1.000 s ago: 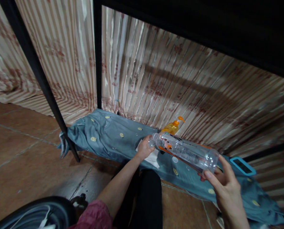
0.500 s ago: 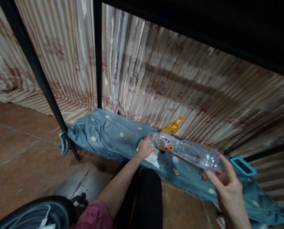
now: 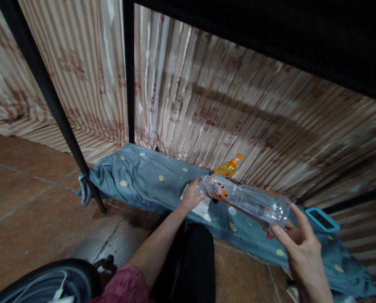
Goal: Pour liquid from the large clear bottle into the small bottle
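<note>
A clear plastic bottle (image 3: 247, 200) with an orange-and-white label lies almost level between my hands, its neck to the left and its base to the right. My left hand (image 3: 192, 197) is closed around the neck end. At the base, the thumb and fingers of my right hand (image 3: 301, 242) grip the bottle. Just behind its neck stands a yellow pump bottle (image 3: 228, 168) with an orange pump head, its lower part hidden. White paper or cloth (image 3: 202, 211) lies under my left hand. Beneath the bottle, a small white disc (image 3: 232, 211) rests on the cloth.
A grey-blue cloth with pineapple prints (image 3: 153, 168) covers the low shelf. At the right lies a blue-framed dark object (image 3: 322, 219). Black metal posts (image 3: 130, 75) and a striped curtain (image 3: 181, 97) surround it. A round black seat-like object (image 3: 49, 277) with a white cable is at lower left.
</note>
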### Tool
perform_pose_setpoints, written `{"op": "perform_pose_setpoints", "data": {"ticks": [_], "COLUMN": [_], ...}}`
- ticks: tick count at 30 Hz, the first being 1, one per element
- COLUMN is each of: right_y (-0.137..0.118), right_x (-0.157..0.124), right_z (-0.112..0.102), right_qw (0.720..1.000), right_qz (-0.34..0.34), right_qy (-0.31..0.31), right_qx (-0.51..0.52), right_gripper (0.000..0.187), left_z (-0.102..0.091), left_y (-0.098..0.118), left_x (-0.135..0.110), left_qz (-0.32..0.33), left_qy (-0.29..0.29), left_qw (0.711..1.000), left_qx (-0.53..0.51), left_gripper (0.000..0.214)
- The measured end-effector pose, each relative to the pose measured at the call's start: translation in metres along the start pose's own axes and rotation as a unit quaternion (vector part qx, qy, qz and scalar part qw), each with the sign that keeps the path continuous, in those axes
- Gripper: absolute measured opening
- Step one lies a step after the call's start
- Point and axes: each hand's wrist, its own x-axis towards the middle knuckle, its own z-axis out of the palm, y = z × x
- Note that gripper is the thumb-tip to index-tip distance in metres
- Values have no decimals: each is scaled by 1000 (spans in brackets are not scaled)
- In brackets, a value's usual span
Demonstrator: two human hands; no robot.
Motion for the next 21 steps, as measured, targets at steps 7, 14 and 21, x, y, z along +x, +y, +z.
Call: {"op": "perform_pose_setpoints", "data": {"ticks": [7, 14, 21], "right_y": [-12, -9, -12], "right_x": [0, 1, 2], "right_z": [5, 4, 5], "right_qw": [999, 999, 998], "right_qz": [47, 46, 53], "right_qy": [13, -4, 0], "right_qx": [-4, 18, 36], "right_gripper": [117, 115, 117], "left_z": [-1, 0, 0], "left_y": [2, 0, -1], "left_x": [0, 0, 0], "left_qz": [-1, -9, 6], "left_qy": [2, -1, -3], "left_qw": [1000, 1000, 1000], "left_qx": [11, 17, 13], "left_gripper": [55, 57, 56]}}
